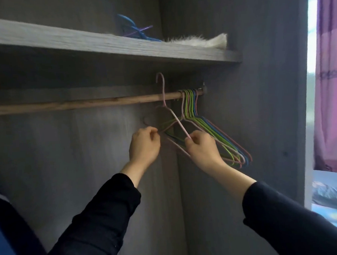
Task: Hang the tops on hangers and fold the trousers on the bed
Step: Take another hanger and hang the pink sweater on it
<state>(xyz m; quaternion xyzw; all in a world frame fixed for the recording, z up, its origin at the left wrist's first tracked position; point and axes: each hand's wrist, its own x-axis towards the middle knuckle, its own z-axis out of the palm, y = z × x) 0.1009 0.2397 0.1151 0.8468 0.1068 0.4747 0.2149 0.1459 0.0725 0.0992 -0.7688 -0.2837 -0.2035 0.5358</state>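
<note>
Head view: pink hanger (176, 118) centre frame, hook clear above the wooden rail (84, 104), probably being separated from the bunched hangers (190, 104) at the rail's right end. Left hand (145, 146) pinches one shoulder, right hand (202, 147) pinches the other. No tops visible.

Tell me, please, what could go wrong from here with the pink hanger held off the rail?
1. The pink hanger, pinched by the left hand and right hand, crosses the bunch of hangers on the rail; pulling it out may snag them and drag some off.
2. Its hook looks close under the shelf, so lifting further could knock it.
3. Only the fingers pinch the thin wire, so it might slip.
</note>
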